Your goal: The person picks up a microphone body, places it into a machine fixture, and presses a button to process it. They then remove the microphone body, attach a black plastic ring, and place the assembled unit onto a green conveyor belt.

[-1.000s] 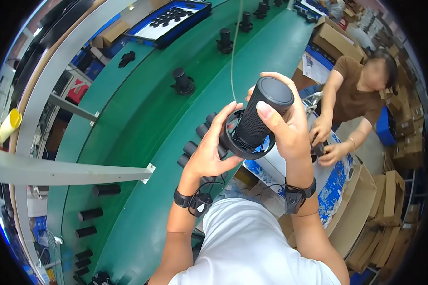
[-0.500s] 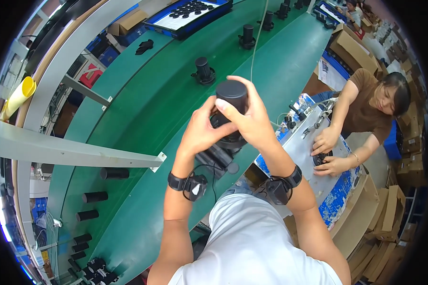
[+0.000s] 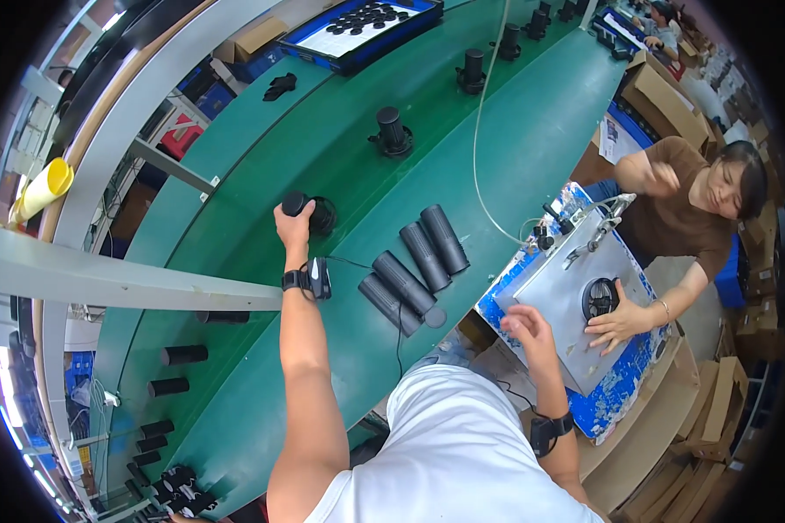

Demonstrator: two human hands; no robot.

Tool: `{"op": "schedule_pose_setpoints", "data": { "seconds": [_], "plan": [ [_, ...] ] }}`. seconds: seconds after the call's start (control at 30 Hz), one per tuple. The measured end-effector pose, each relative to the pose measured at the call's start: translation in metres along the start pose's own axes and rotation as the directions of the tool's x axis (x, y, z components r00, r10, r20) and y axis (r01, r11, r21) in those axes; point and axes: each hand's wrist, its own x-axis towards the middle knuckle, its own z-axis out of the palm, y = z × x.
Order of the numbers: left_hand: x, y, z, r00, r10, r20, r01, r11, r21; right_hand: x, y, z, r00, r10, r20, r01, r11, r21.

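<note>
My left hand (image 3: 295,228) is out over the dark green belt, its fingers wrapped round a black cylinder (image 3: 296,202). The cylinder has a wider round black base (image 3: 324,216) and lies tilted at the belt. My right hand (image 3: 529,329) is held up near the edge of the metal-topped stand, fingers loosely bent and apart, with nothing in it. Between my hands, several ribbed black cylinders (image 3: 404,281) lie side by side on the lighter green table strip (image 3: 340,349). A small round black piece (image 3: 436,317) is beside them.
More black cylinders on flanged bases (image 3: 392,132) stand along the belt (image 3: 358,187); others (image 3: 184,355) lie at left. A grey post (image 3: 148,283) crosses the left side. At right, a co-worker's hand (image 3: 615,321) touches a round black part (image 3: 599,299) on a metal plate (image 3: 541,292).
Both my hands were round the black cylinder. My left hand has carried it leftward to the belt, while my right hand let go and drew back right. One co-worker's hand has lifted away.
</note>
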Motion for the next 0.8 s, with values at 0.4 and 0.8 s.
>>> {"op": "schedule_pose_setpoints", "data": {
  "seconds": [0.4, 0.8],
  "plan": [
    [-0.083, 0.082, -0.007, 0.777, 0.624, 0.082, -0.621, 0.738, 0.263, -0.037, 0.041, -0.019, 0.998, 0.062, -0.020, -0.062, 0.998, -0.001],
    [-0.340, 0.178, 0.107, 0.038, 0.610, 0.791, -0.521, 0.688, -0.506, -0.063, 0.049, -0.079, 0.923, -0.076, -0.377, -0.006, 0.978, -0.211]
  ]
}}
